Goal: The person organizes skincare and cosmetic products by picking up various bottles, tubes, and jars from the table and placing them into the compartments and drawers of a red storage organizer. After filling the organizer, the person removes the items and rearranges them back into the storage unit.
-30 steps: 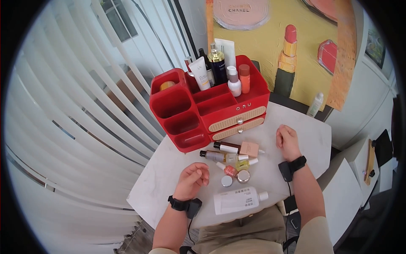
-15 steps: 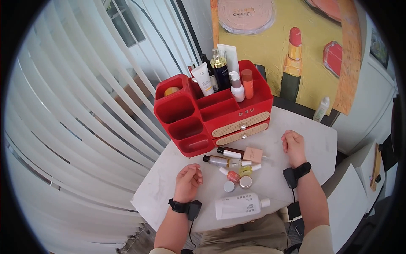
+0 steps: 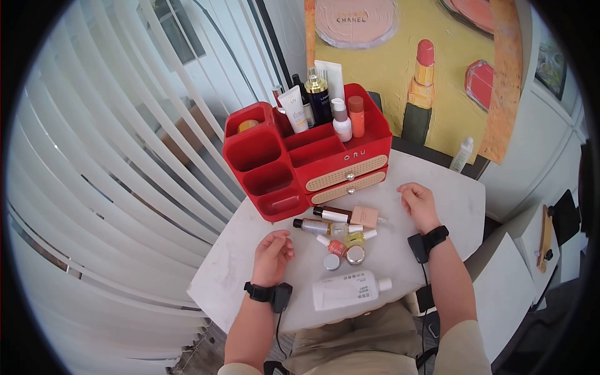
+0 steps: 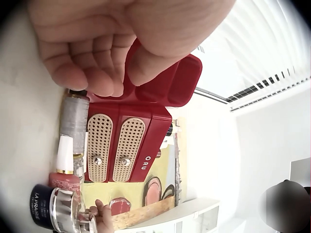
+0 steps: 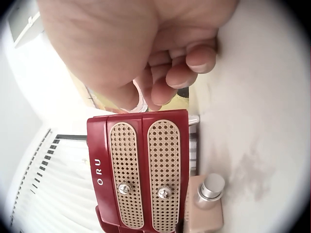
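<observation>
My left hand [image 3: 272,257] rests at the table's left side, fingers loosely curled, holding nothing. My right hand [image 3: 419,205] lies on the right, also loosely curled around nothing. Between them is a loose group: a dark-capped bottle [image 3: 310,226], a pink square bottle [image 3: 364,217], a coral nail-polish-like bottle [image 3: 336,248], a small yellow bottle [image 3: 354,239] and two silver-lidded jars [image 3: 355,254]. Nearest the person, a white bottle [image 3: 347,291] lies on its side. Behind stands a red organizer [image 3: 325,164] with two rattan-front drawers [image 5: 164,165], both closed.
The organizer's back compartments hold a white tube [image 3: 294,111], a navy pump bottle [image 3: 319,103], a small white pump bottle [image 3: 342,125] and an orange bottle [image 3: 356,119]. A pale bottle [image 3: 462,155] stands by the painting [image 3: 381,69]. Blinds [image 3: 125,187] hang left of the table [image 3: 231,275].
The head view has shifted slightly. My left hand has drifted a little away from the jars, and my right fingers have loosened a bit. The cosmetics have stayed in place.
</observation>
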### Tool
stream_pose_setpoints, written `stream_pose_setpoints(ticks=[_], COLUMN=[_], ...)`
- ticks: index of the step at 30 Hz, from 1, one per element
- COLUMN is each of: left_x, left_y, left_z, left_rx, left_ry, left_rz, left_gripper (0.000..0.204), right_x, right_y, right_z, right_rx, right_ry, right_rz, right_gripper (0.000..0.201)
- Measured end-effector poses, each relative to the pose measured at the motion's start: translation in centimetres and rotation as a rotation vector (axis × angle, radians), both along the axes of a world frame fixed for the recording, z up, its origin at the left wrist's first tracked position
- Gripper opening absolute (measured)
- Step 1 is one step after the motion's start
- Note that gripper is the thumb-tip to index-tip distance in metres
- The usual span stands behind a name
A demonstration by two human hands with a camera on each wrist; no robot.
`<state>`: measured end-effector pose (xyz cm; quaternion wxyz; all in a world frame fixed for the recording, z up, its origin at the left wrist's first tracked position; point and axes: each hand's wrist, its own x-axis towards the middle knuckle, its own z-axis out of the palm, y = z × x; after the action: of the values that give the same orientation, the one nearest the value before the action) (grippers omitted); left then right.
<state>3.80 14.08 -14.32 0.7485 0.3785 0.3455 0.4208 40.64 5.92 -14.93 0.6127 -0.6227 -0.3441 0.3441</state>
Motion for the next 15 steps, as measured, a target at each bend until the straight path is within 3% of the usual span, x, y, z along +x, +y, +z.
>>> stream_pose_setpoints(ticks=[8, 14, 15], left_x=[-0.3, -0.3, -0.3], left_y=[0.2, 0.4, 0.4], left_z=[-0.3, -0.7, -0.8], left_rx=[0.026, 0.027, 0.032], left_ry=[0.024, 0.02, 0.022], left_rz=[-0.038, -0.064, -0.066], left_gripper=[0.018, 0.019, 0.018], right_x=[-1.2, -6.2, -7.2], right_y=[1.5, 5.4, 5.7], right_z=[2.0, 5.2, 6.5], right_rx=[-0.101, -0.016, -0.11], right_ry=[-0.229, -0.494, -0.538], right_rz=[0.091, 0.162, 0.131], right_gripper=[0.026, 0.034, 0.036])
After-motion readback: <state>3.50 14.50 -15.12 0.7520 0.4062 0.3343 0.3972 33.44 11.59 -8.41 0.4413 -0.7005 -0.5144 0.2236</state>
